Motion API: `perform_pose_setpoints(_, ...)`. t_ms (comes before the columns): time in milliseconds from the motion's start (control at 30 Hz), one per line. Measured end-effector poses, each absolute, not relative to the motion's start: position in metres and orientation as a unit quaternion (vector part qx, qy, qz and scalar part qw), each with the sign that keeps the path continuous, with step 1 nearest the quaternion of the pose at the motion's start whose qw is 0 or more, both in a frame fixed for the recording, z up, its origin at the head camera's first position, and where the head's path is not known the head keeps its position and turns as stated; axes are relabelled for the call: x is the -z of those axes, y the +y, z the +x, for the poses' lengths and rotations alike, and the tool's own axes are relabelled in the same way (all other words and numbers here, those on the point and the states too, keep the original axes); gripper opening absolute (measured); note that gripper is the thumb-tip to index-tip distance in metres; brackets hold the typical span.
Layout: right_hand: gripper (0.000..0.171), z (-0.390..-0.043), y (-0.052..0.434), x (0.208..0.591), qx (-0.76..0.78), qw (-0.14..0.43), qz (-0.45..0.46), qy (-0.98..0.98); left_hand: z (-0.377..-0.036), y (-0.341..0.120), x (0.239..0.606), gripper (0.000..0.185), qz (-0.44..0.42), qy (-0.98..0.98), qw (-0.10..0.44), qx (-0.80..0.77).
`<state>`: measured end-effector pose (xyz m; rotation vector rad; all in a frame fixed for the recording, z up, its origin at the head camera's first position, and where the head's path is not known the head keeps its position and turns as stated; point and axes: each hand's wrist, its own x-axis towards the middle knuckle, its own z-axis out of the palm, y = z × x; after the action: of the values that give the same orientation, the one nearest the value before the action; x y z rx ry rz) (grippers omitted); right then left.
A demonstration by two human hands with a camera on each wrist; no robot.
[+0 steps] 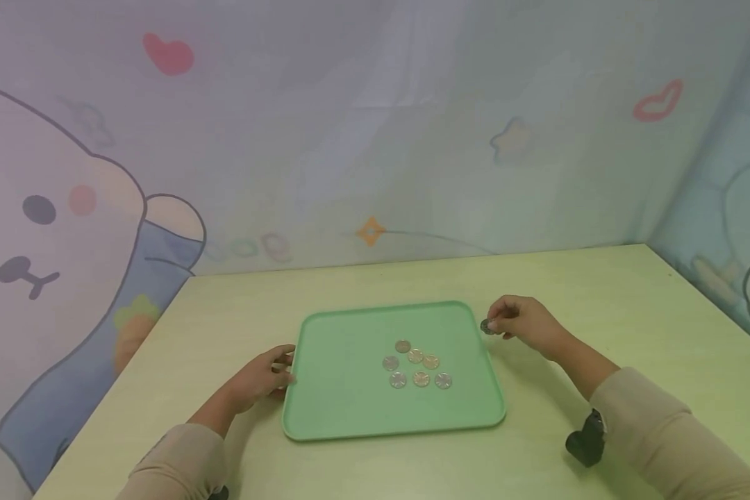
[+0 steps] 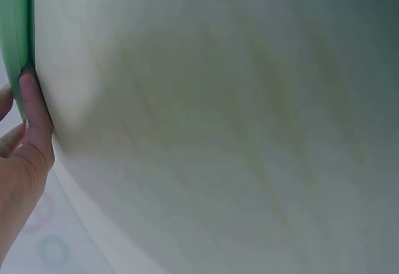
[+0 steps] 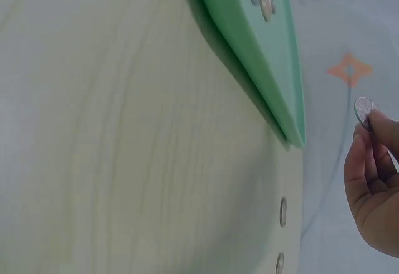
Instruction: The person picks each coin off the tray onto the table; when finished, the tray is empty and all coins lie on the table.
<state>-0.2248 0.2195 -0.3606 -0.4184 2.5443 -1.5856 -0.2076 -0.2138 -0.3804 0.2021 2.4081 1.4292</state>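
surface: pale wood table | on it: green tray | two loose coins

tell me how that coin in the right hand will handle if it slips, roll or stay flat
The coin is a thin round disc pinched on edge by the right hand, so if dropped it may well roll or wobble. It looks stiff and smooth, probably slippery. Flat, like the coins in the tray, it should stay put.

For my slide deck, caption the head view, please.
Right hand pinches a coin beside a green tray holding seven coins; left hand touches its edge.
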Motion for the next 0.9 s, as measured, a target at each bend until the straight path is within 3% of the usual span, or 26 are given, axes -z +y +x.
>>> perform_pose_setpoints(900, 0.029, -0.232, 0.295, 0.364, 0.502, 0.005, -0.061, 0.863, -0.207, -0.213, 0.38, 0.053, 0.069, 0.845, 0.163, -0.504)
